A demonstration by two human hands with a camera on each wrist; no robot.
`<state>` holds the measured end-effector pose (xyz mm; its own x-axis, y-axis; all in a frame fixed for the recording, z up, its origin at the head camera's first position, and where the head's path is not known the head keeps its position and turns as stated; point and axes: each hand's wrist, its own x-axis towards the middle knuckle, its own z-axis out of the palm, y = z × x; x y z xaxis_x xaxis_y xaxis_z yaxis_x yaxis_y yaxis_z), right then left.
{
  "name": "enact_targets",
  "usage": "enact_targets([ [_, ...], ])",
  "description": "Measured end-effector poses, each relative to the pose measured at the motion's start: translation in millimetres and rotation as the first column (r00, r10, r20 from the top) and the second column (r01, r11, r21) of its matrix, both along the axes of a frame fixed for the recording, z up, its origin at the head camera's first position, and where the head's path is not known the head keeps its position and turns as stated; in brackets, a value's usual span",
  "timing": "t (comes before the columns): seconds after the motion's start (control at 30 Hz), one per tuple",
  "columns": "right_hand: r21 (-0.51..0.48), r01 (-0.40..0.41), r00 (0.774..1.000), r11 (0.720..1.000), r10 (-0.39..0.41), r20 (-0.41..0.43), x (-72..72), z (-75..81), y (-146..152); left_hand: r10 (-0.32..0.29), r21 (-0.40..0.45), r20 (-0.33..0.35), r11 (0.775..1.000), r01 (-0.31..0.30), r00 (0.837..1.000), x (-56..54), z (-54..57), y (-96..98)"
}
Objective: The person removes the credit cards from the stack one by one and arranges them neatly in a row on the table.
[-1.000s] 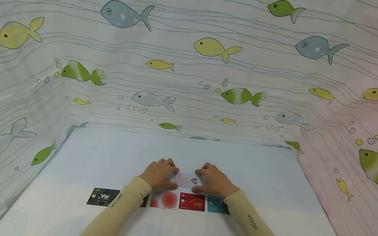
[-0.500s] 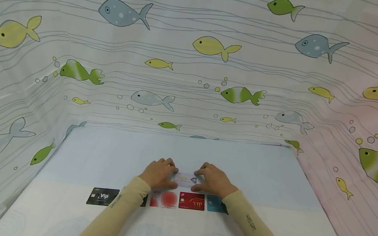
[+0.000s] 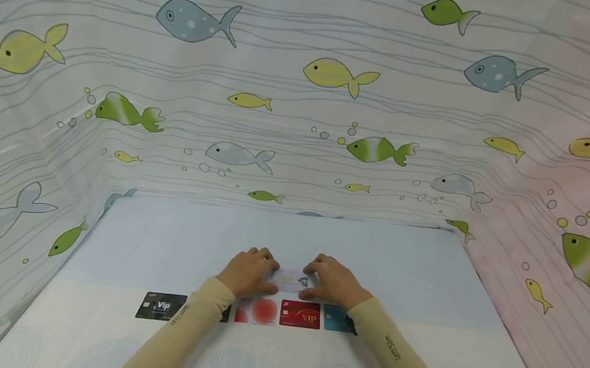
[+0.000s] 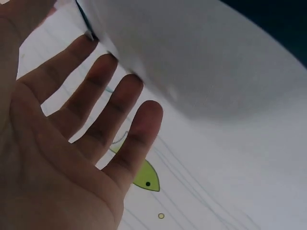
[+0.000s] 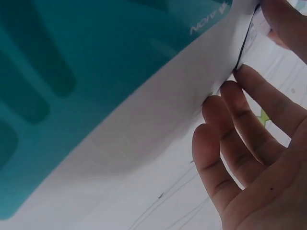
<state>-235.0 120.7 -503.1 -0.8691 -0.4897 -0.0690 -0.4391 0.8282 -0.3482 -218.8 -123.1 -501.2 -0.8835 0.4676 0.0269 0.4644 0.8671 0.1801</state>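
A pale bank-style card (image 3: 289,280) with a small dark emblem at its right end lies across the middle in the head view. My left hand (image 3: 251,271) grips its left end between thumb and fingers. At the opposite end, my right hand (image 3: 336,282) holds it the same way. Up close in the left wrist view, the index fingertip (image 4: 90,40) meets a thin dark card edge, while the other fingers fan out over the cloth. The right wrist view likewise has an index fingertip (image 5: 242,72) at a thin edge.
Nearer the body runs a row of cards: a black Vip card (image 3: 161,306), a dark card mostly under the left sleeve, a card with red circles (image 3: 261,312), a red VIP card (image 3: 300,314) and a teal card (image 3: 335,318) partly behind the right sleeve. Fish-patterned cloth (image 3: 301,141) walls the table.
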Motion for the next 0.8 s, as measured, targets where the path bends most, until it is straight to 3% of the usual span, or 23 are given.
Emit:
enact_targets([
  [0.3,-0.018,-0.022,1.0,1.0,0.022,0.001,2.1,1.5,3.0,-0.082,-0.121,-0.107,0.99,0.069,0.991,1.3,-0.6,-0.3],
  [0.53,0.001,-0.052,0.998,0.999,0.052,-0.046,2.4,-0.5,4.2,-0.095,-0.097,-0.154,0.992,0.081,0.984,3.0,-4.1,-2.6],
  [0.8,-0.002,-0.063,0.992,0.998,0.062,-0.106,4.3,0.9,7.2,-0.121,-0.039,-0.171,0.992,0.116,0.978,7.0,0.1,-3.3],
])
